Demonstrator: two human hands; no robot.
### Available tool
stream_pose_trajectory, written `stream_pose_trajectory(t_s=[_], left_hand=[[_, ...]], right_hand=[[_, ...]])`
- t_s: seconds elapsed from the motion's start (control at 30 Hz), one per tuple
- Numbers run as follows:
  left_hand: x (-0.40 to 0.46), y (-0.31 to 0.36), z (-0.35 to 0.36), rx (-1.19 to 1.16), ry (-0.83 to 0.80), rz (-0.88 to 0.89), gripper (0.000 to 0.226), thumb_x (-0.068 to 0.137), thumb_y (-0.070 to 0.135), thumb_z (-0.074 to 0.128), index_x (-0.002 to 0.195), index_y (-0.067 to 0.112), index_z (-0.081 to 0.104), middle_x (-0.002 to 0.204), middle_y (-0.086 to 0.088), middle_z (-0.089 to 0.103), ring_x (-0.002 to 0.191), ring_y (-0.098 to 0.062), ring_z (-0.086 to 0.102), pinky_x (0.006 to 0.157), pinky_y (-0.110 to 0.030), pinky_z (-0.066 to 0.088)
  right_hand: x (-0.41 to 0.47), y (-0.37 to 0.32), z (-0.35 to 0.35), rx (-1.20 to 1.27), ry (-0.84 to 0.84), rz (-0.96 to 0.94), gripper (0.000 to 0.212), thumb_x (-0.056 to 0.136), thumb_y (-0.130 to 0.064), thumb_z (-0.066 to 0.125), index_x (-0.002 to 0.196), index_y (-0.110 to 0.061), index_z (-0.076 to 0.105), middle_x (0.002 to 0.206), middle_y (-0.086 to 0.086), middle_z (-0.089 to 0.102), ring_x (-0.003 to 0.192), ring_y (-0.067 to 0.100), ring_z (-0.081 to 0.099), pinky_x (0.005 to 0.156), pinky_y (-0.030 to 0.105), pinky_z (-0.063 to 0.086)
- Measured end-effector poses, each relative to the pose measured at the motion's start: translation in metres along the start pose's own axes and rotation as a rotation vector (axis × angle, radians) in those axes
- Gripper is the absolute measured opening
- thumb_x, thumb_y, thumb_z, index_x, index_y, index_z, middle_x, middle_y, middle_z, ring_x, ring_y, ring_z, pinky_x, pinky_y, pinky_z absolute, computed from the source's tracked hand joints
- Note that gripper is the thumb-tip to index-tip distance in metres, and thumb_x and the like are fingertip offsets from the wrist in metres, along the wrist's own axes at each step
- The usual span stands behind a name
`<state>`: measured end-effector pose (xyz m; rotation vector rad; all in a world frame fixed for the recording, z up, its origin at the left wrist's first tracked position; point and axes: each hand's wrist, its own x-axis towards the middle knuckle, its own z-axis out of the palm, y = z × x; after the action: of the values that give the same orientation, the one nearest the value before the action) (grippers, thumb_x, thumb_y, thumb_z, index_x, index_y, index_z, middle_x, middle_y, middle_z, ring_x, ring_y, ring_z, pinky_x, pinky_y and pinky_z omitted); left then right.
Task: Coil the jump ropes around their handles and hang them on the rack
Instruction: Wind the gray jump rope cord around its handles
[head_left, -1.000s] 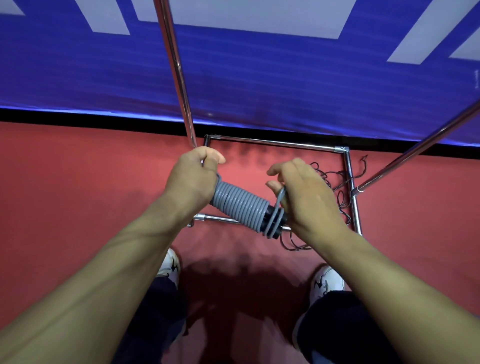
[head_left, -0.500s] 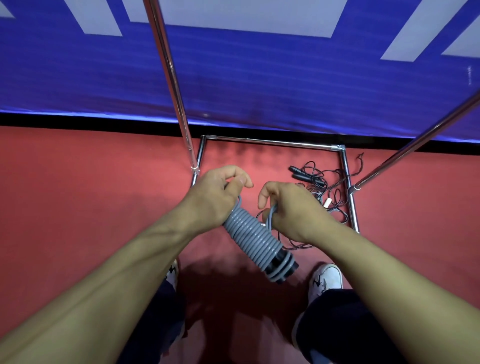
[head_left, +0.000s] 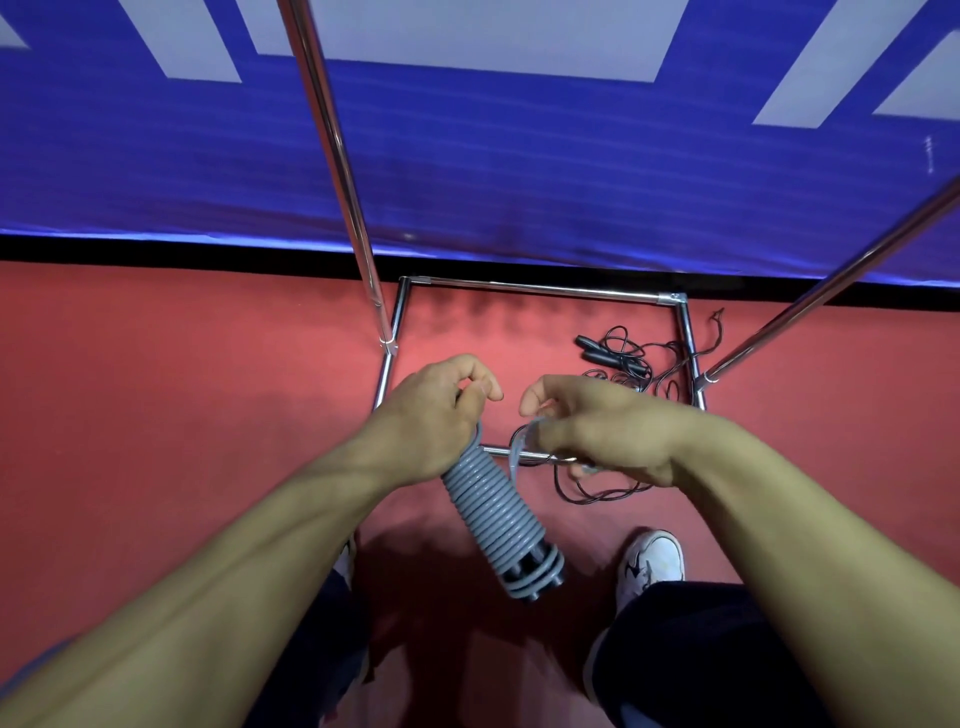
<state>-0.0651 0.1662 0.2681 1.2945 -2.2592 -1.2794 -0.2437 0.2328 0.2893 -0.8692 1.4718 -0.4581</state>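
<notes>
Your left hand (head_left: 434, 415) grips the top of the coiled grey rope (head_left: 493, 512) at centre, right hand (head_left: 597, 431) pinches its loose end at 3 o'clock: keep tension, tuck it, then hang on the rack (head_left: 337, 171).

**Both hands busy at waist height**

Both bare forearms reach forward from the bottom corners and meet near the middle. The left hand (head_left: 434, 410) is curled tight, knuckles up, thumb and forefinger pinched together at the top, gripping the upper end of the coiled grey jump rope (head_left: 493, 506), which hangs down and tilts to the right. The right hand (head_left: 602, 428) sits just beside it, apart, back of the hand upward, fingers hooked round a loose grey strand.
</notes>
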Motion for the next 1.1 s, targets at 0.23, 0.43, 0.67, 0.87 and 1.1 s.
stream_pose_trajectory(t_s=[0.23,0.43,0.67,0.87,1.1], left_hand=[[0.002,0.002,-0.005,0.012,0.133,0.008,0.015,0.102,0.020,0.047,0.093,0.022,0.058,0.041,0.013,0.047,0.043,-0.001,0.045,0.048,-0.014,0.034],[0.004,0.002,-0.002,-0.064,0.203,-0.010,0.014,0.103,0.021,0.047,0.093,0.019,0.057,0.040,0.018,0.047,0.041,-0.003,0.043,0.046,-0.014,0.031],[0.007,0.003,0.012,-0.114,0.347,-0.108,0.011,0.101,0.024,0.050,0.092,0.024,0.055,0.055,0.009,0.050,0.045,-0.001,0.047,0.050,-0.019,0.030],[0.012,0.007,0.022,-0.390,0.538,-0.318,0.021,0.088,0.035,0.071,0.100,0.022,0.061,0.073,0.003,0.064,0.061,-0.011,0.058,0.066,-0.030,0.047],[0.006,0.018,0.037,-0.989,0.557,-0.512,0.024,0.079,0.030,0.082,0.077,0.013,0.066,0.063,0.004,0.061,0.054,-0.012,0.050,0.054,-0.025,0.041]], right_hand=[[0.001,-0.006,0.005,0.843,-0.220,-0.045,0.038,0.080,0.009,0.055,0.116,0.003,0.065,0.080,0.010,0.067,0.064,0.015,0.066,0.078,0.037,0.062],[0.008,-0.006,0.024,0.768,-0.008,-0.190,0.019,0.084,-0.011,0.063,0.099,-0.001,0.069,0.067,-0.003,0.060,0.062,0.007,0.052,0.070,0.023,0.058],[0.013,0.000,0.040,0.218,0.459,-0.512,0.020,0.106,-0.019,0.040,0.098,-0.021,0.059,0.077,-0.006,0.062,0.076,0.020,0.063,0.074,0.043,0.054],[0.006,-0.002,0.042,0.073,0.634,-0.726,0.038,0.103,-0.014,0.042,0.128,-0.037,0.058,0.108,-0.002,0.057,0.084,0.014,0.066,0.075,0.023,0.056],[0.010,0.000,0.050,-0.014,0.655,-0.756,0.043,0.098,-0.044,0.044,0.136,-0.030,0.057,0.085,-0.017,0.045,0.086,0.018,0.059,0.085,0.049,0.056]])
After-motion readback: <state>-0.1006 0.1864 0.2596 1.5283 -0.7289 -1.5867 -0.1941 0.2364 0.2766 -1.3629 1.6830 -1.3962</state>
